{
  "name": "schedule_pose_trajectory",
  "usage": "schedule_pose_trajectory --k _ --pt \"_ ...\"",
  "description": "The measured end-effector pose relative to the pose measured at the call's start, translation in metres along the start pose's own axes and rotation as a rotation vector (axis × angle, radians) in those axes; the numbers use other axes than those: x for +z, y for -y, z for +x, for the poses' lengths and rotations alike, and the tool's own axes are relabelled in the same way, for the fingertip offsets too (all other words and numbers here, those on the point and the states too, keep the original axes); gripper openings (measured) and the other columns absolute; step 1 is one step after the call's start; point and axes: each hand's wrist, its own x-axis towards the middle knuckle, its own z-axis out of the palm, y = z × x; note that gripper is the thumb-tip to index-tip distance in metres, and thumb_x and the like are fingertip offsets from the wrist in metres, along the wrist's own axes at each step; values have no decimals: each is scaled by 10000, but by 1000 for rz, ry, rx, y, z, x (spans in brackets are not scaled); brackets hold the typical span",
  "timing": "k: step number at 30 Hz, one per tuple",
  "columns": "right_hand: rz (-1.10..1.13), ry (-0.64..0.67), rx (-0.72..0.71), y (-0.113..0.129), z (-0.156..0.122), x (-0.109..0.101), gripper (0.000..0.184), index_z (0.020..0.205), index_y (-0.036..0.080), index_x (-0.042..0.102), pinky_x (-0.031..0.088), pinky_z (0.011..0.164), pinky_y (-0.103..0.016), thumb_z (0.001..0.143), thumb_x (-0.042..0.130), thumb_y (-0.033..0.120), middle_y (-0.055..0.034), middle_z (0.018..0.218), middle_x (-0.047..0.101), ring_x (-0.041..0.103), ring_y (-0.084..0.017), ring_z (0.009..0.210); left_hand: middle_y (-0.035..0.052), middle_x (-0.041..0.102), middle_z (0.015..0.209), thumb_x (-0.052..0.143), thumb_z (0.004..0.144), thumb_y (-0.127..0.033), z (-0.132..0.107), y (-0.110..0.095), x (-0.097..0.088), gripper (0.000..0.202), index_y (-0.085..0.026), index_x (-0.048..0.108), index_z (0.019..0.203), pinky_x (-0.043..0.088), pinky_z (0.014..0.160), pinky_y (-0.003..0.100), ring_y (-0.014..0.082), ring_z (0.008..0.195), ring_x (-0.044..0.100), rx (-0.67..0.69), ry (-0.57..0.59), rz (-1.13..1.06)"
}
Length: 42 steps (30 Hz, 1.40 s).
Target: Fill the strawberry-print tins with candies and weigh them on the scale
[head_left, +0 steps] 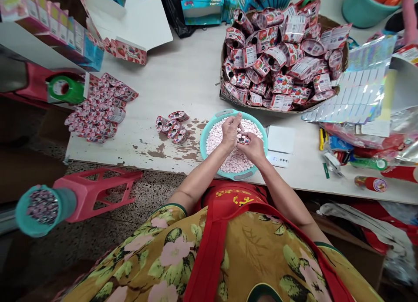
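Observation:
A turquoise basin [203,141] full of small pale pink candies [214,139] stands at the table's front edge. Above it, my right hand [255,148] grips a small strawberry-printed candy box [243,140] with an opening facing up. My left hand [230,129] is closed just beside that opening, with a few candies showing at its fingers. Left of the basin lies a small group of similar printed boxes [174,127]. A carton tray [225,94] behind the basin is heaped with more strawberry boxes [276,58].
A white scale [280,144] sits right of the basin. On the left are a pile of small packets [98,108] and a green tape dispenser [66,88]. Sticker sheets [352,93] lie at right. A turquoise bucket [67,204] rests on a pink stool [98,193] below.

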Motion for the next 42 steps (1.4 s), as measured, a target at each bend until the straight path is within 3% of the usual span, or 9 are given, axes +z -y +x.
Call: schedule_pose_trajectory --k 6,18,25,29,32,34,37,39,42 --pt "88 2 17 -1 -1 -8 441 1016 173 719 534 885 -402 608 717 342 -63 980 759 698 -272 919 -51 463 554 704 754 -727 -7 -9 12 607 -185 454 646 351 442 213 55 443 442 -55 11 37" --pt "188 -19 -23 -4 2 -14 431 993 181 720 532 906 -408 603 707 363 -72 1003 757 695 -271 928 -51 444 548 678 761 -748 -7 -11 23 612 -177 486 656 342 428 197 51 448 436 13 40 -4" --pt "242 -27 -7 -14 6 -8 428 997 192 725 536 921 -406 598 705 345 -62 1010 755 690 -261 934 -84 306 452 652 754 -783 -6 -7 31 645 -181 463 618 178 361 203 34 349 288 -79 48 37" --pt "278 9 -55 -20 4 -27 405 1008 212 734 540 947 -400 640 746 381 -53 1023 744 689 -249 974 -73 320 482 621 792 -777 -1 -8 24 628 -192 460 628 177 367 215 49 358 285 -69 43 39" --pt "277 -115 -76 -41 3 -63 425 1060 243 735 529 998 -408 684 785 435 -62 1109 720 676 -248 1056 -13 482 564 577 870 -708 10 -5 -5 552 -194 552 670 381 474 240 111 490 482 32 -15 321" --pt "273 -262 -17 -68 8 -87 465 1096 243 720 530 1007 -424 689 791 458 -75 1143 704 673 -251 1077 60 674 801 647 881 -564 19 4 -28 387 -201 660 749 530 760 331 202 822 656 81 78 742" --pt "252 -387 110 -118 21 -109 527 1104 201 694 535 996 -449 661 781 473 -96 1128 700 675 -259 1054 105 647 1331 665 888 -360 29 27 -49 220 -223 735 1044 364 1150 472 303 1320 513 167 206 1308" --pt "209 -384 179 -146 30 -114 540 1082 178 683 526 1001 -468 642 774 479 -113 1118 698 669 -267 1040 126 545 1475 625 917 -381 31 44 -51 380 -212 670 1255 295 1195 494 332 1398 420 214 195 1486" --pt "82 -395 177 -158 44 -122 570 1098 172 664 504 1019 -494 651 774 508 -142 1170 674 634 -291 1099 156 541 1453 590 927 -505 30 60 -42 517 -187 608 1334 343 1148 492 365 1331 447 205 168 1597"
